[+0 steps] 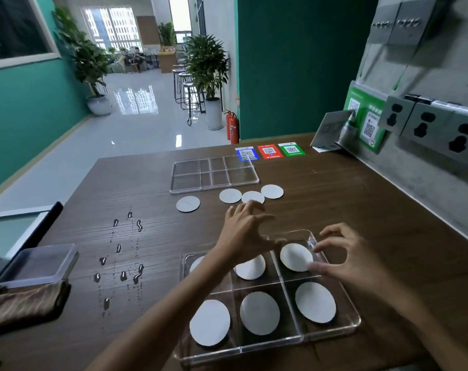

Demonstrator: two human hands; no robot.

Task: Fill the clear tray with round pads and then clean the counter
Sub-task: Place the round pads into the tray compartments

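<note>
A clear six-compartment tray (353, 324) sits on the wooden counter near me, a white round pad in each compartment; the back-left pad (196, 263) is mostly hidden by my forearm. My left hand (245, 231) hovers over the tray's back row with fingers spread, holding nothing. My right hand (345, 257) is at the tray's back-right corner, its fingertips touching the back-right pad (294, 257). Several loose pads (230, 195) lie on the counter beyond the tray.
A second clear divided tray or lid (214, 172) lies farther back. Water droplets (123, 275) streak the counter at left. A brown cloth (24, 303) and a lidded plastic box (40, 263) sit at the left edge. Coloured QR cards (269, 151) lie at the back.
</note>
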